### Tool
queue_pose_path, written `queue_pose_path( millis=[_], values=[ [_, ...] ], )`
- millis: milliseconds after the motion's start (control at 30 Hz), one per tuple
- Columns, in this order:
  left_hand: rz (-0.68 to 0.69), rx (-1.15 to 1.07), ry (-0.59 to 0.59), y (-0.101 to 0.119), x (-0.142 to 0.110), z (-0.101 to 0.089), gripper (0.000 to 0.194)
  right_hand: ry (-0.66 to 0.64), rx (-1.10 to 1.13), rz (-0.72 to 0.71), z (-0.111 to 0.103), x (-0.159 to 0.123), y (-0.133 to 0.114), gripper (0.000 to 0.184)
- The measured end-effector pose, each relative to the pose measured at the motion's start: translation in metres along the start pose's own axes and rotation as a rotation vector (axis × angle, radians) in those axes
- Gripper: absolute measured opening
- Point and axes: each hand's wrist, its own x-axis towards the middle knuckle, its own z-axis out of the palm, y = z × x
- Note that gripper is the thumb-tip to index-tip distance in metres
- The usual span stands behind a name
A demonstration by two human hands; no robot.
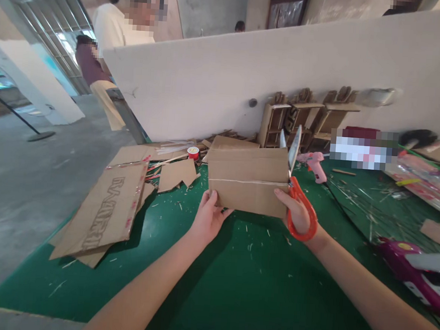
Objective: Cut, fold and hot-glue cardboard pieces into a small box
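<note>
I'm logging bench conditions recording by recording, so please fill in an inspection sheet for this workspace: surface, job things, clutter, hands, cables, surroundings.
Surface: green table, strewn with small scraps.
Job things: panel, cardboard, held up, pale line across it; scissors, orange-handled, blades parted.
Clutter: cardboard stack at left; red spool; pink glue gun and purple tool at right.
Hands: left hand grips the panel's near left corner; right hand grips its near right and carries the scissors.
Cables: dark cord from the glue gun.
Surroundings: white partition behind; people beyond.
</note>
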Motion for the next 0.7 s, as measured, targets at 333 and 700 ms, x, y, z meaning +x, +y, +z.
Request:
queue_pose_path(
  millis=[333,700],
  values=[
    [-0.026,0.391,-0.362,0.095,0.006,-0.017,0.069,-0.189,0.324,0.255,-0.045,0.000,-0.003,0.032],
    [-0.188,0.836,-0.485,0.083,-0.004,-0.016,0.022,-0.107,0.023,0.089,-0.040,0.002,0.005,0.053]
  ],
)
